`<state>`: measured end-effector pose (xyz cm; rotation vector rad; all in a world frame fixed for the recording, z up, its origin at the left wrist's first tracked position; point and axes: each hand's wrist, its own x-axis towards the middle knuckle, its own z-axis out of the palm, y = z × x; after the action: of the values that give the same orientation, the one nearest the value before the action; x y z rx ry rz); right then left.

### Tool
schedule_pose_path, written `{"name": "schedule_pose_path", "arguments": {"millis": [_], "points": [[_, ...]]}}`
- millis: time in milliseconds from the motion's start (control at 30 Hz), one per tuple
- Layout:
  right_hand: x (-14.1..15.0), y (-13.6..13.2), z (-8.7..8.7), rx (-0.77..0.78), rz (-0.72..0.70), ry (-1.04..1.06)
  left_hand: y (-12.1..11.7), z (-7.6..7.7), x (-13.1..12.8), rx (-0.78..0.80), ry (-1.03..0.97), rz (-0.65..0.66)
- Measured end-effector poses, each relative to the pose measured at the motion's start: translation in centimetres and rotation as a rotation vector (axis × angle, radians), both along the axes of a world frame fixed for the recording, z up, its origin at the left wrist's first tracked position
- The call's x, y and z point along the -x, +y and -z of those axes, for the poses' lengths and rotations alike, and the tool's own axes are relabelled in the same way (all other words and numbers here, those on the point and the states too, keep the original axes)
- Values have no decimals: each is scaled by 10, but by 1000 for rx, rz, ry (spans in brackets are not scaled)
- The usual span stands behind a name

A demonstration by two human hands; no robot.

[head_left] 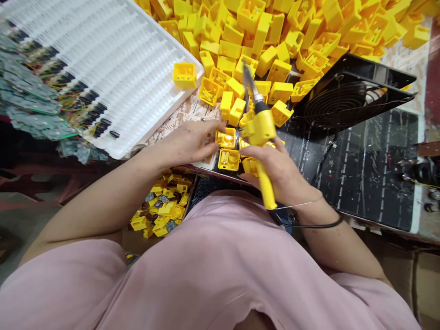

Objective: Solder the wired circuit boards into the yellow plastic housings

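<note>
My right hand [275, 169] is wrapped round a yellow soldering iron [259, 123], whose metal tip points up and away, over the heap. A black cord trails from the handle's lower end past my wrist. At the table's near edge, my left hand [192, 142] has thumb and forefinger at the left side of a small open yellow plastic case [227, 138]. Just below that sits another open case [228, 159], its inside facing up. More yellow cases [250, 166] lie partly hidden behind my right hand and the iron.
A large heap of yellow cases [240, 41] covers the back. On the left stands a white ribbed tray [113, 59], with circuit boards and wires [34, 87] along its edge. A black fan [343, 96] leans at right. Below the table, a box holds yellow parts [165, 206].
</note>
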<state>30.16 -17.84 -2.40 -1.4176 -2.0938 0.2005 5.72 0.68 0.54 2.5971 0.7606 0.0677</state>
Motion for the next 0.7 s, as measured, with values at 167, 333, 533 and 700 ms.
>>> {"name": "schedule_pose_path", "arguments": {"millis": [167, 333, 533, 700], "points": [[-52, -35, -4, -24, 40, 21, -29, 16, -9, -114, -129, 171], [-68, -37, 18, -57, 31, -23, -64, 46, -31, -222, -163, 176], [-69, -22, 36, -47, 24, 56, -61, 42, -51, -207, -74, 311], [-71, -13, 39, -79, 44, 79, -49, 44, -54, -269, -65, 404]]}}
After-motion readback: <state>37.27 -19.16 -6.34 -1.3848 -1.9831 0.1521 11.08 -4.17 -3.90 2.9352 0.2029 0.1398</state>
